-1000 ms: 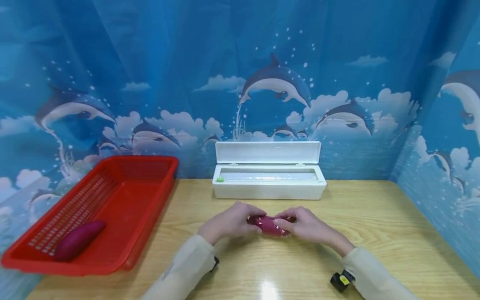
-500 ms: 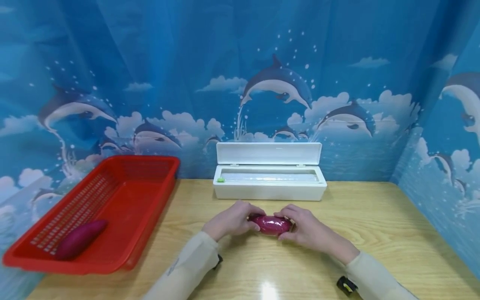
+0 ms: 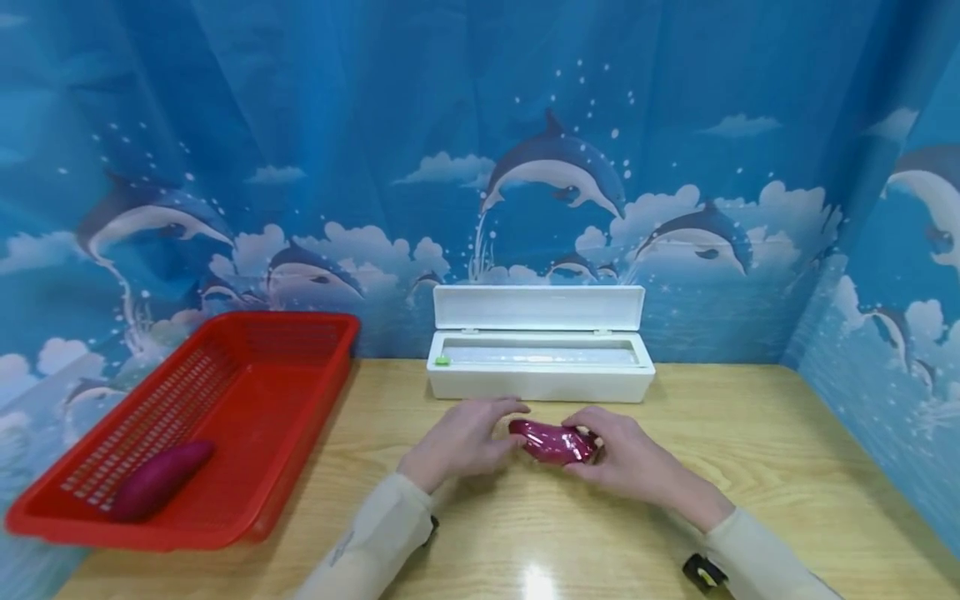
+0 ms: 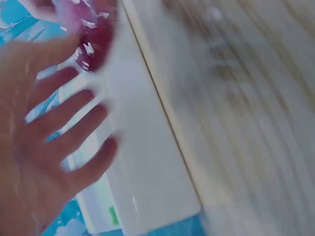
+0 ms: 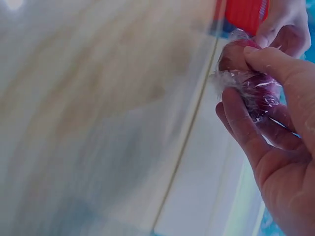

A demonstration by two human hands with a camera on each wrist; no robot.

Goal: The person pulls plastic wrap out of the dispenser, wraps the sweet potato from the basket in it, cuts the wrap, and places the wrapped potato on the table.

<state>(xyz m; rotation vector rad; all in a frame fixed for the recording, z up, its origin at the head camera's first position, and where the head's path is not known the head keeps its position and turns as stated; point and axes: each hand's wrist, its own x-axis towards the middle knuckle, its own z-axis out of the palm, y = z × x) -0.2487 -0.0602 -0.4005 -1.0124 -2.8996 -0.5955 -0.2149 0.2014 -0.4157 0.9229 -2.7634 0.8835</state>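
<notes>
A purple sweet potato (image 3: 553, 442) wrapped in shiny clear film is held over the wooden table in the head view. My right hand (image 3: 632, 457) grips its right end between thumb and fingers. Crinkled film (image 5: 229, 80) bunches around this end in the right wrist view. On the other side, my left hand (image 3: 467, 442) has its fingers spread, and the thumb lies right at the sweet potato's left end. The left wrist view shows these fingers (image 4: 69, 115) apart, with nothing curled inside them.
Behind the hands stands a white cling film dispenser (image 3: 540, 385), lid raised, with a green slider (image 3: 442, 361) at its left. A red plastic basket (image 3: 262, 433) on the left contains an unwrapped purple sweet potato (image 3: 161, 479). A blue dolphin-print curtain (image 3: 420, 125) hangs behind.
Both hands pinched the wrapped sweet potato earlier. The left fingers have since loosened and spread, while the right hand keeps its grip; the sweet potato has shifted slightly right and tilted.
</notes>
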